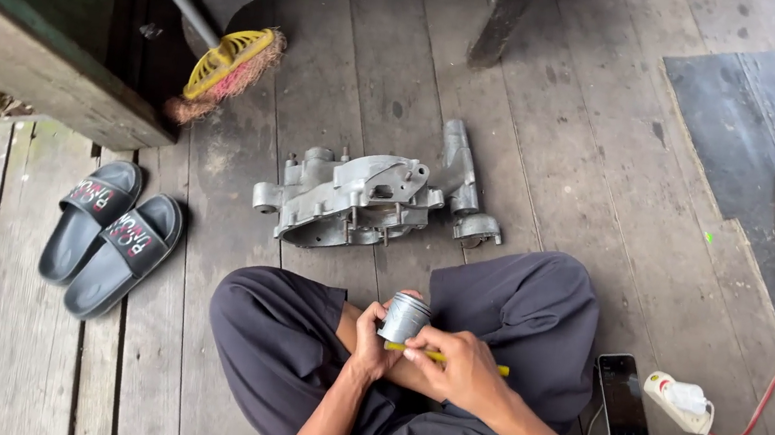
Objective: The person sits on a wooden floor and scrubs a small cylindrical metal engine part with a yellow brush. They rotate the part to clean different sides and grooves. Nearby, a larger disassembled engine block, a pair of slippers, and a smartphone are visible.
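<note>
Piston: a grey metal piston (405,318) sits at lower centre of the frame, above the crossed legs.
Left hand: the left hand (371,343) wraps the piston's left side, fingers closed around it.
Right hand: the right hand (457,367) pinches a yellow tool (448,360) lying just below the piston.
Engine casing: the engine casing (360,200) rests on the wooden floor (560,141), centre frame, well apart.
Slippers: the grey slippers (107,234) lie at left.

I sit cross-legged on the plank floor (7,336). The engine casing (365,199) lies on the floor just beyond my knees. The sandals (110,236) lie well to its left, the broom (226,69) behind them. The phone (623,397) lies by my right knee, the power strip (677,400) just right of it.
</note>
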